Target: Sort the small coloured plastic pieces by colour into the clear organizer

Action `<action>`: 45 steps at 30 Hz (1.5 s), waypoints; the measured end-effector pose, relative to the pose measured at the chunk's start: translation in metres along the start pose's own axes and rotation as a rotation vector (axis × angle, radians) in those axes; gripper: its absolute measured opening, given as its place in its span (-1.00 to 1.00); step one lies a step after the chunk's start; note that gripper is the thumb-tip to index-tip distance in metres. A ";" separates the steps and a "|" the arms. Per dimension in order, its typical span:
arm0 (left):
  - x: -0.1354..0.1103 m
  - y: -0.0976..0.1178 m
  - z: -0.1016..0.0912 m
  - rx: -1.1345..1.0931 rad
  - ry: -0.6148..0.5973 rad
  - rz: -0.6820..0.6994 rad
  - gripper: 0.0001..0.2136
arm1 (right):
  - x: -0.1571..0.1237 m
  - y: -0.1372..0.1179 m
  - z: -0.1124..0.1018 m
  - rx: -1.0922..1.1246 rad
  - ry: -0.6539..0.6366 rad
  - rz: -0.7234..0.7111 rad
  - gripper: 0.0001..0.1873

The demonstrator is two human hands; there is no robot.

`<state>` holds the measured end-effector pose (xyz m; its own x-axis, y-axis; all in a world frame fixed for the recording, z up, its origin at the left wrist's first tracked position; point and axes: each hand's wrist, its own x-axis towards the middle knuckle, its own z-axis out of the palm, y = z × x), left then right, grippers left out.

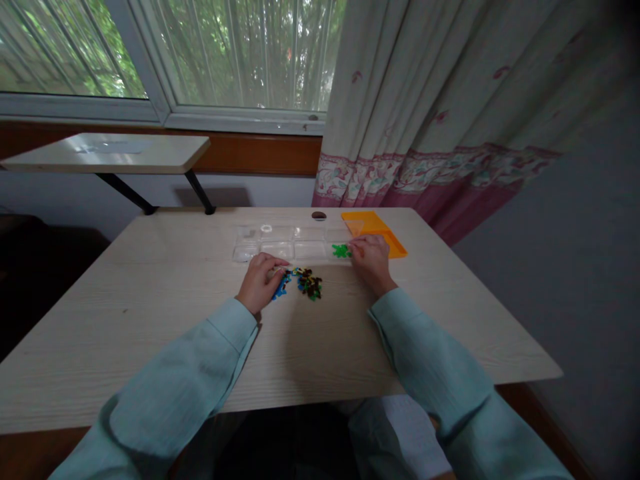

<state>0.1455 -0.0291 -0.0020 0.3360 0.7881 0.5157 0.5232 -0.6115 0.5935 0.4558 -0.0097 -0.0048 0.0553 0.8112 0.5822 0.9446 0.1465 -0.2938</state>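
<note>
A clear plastic compartment box (pixel 310 251) lies across the far part of the table. Small green pieces (pixel 341 251) sit in its right-hand front compartment. My right hand (pixel 371 261) is over that end, its fingers drawn together beside the green pieces; whatever they grip is hidden. In front of the box lies a mixed pile of small brown, green, yellow and blue pieces (pixel 310 283). My left hand (pixel 261 280) rests to the left of the pile, fingers curled in with the thumb close to them. Blue pieces (pixel 281 287) lie right beside its thumb; what its fingertips hold cannot be made out.
An orange tray or lid (pixel 395 244) lies behind my right hand, partly under the box's clear lid. A dark oval spot (pixel 319 216) is at the table's (pixel 200 347) back edge. A raised shelf (pixel 110 155) stands at back left; a curtain (pixel 400 133) hangs behind.
</note>
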 end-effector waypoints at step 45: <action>-0.002 0.009 -0.014 0.444 -0.186 -0.054 -0.74 | -0.002 -0.034 -0.010 0.135 0.097 -0.146 -0.75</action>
<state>0.1387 -0.0375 0.0105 0.4118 0.8421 0.3484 0.8140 -0.5117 0.2748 0.4270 -0.0214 0.0116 -0.0419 0.7187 0.6940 0.8932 0.3383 -0.2964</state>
